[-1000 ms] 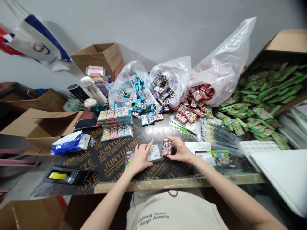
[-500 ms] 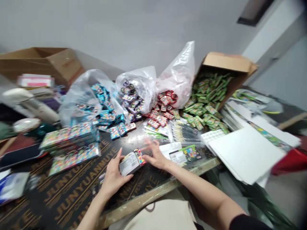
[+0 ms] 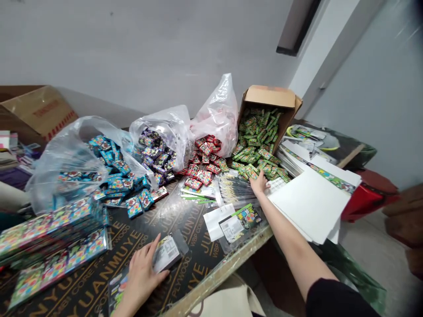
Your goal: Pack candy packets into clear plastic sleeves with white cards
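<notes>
My left hand (image 3: 143, 268) lies over a clear plastic packet (image 3: 167, 253) with a white barcode label, thumb and forefinger gripping it near the table's front. Under that wrist another colourful packet (image 3: 115, 288) is partly covered. My right hand (image 3: 260, 184) reaches to the near edge of a heap of small green boxes (image 3: 247, 171); its thumb and fingers are apart, touching the heap. Between the hands a flat packet with a black and green printed card (image 3: 245, 218) overlaps a white card (image 3: 211, 223). A fan of dark, thin clear-wrapped pieces (image 3: 234, 191) is left of the right hand.
Plastic bags spill blue (image 3: 120, 182), purple (image 3: 158, 154) and red (image 3: 203, 176) boxes. A tipped carton (image 3: 271, 97) holds the green ones. Stacked multi-coloured packs (image 3: 56, 233) stand at left. White sheets (image 3: 310, 207) hang over the right edge near a red container (image 3: 366, 193).
My right hand has left the packet and moved right to the green boxes. My left hand stays on the packet, which now lies lower on the table. The view has turned right.
</notes>
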Demonstrator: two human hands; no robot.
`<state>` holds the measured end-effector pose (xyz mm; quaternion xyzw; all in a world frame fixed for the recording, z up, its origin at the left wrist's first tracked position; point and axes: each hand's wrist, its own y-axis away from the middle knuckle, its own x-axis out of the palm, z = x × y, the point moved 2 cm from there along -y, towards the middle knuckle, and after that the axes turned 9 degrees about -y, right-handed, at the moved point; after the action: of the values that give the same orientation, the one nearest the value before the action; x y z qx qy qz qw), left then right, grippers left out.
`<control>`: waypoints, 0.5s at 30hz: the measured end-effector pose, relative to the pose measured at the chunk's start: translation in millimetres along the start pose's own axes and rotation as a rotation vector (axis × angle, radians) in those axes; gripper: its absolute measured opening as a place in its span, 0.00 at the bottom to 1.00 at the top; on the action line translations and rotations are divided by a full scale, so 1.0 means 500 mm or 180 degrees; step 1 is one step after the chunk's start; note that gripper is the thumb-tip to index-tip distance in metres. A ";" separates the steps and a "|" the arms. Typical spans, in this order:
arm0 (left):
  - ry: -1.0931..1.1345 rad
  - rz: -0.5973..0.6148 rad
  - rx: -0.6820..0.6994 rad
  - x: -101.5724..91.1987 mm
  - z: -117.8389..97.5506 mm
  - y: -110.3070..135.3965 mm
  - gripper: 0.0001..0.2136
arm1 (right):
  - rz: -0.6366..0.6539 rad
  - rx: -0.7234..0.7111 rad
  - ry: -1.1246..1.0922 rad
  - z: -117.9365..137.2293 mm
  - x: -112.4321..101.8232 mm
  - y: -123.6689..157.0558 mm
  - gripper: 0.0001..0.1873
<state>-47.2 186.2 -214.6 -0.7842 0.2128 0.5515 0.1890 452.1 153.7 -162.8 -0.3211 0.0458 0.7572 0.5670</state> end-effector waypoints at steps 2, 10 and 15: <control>0.0309 -0.0133 -0.0125 -0.021 -0.027 -0.010 0.35 | 0.0141 -0.0352 -0.0155 0.030 0.008 0.047 0.35; 0.3825 -0.0240 -0.1115 -0.076 -0.198 -0.073 0.18 | 0.2217 -0.2108 -0.1211 0.246 0.031 0.464 0.35; 0.4496 -0.0193 -0.1580 -0.081 -0.162 -0.052 0.13 | 0.3192 -0.2497 -0.1582 0.276 0.016 0.525 0.47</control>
<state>18.1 170.2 -148.9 -0.9767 0.1311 -0.0568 -0.1599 157.7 127.4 -135.5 -0.2594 -0.2204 0.9401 -0.0169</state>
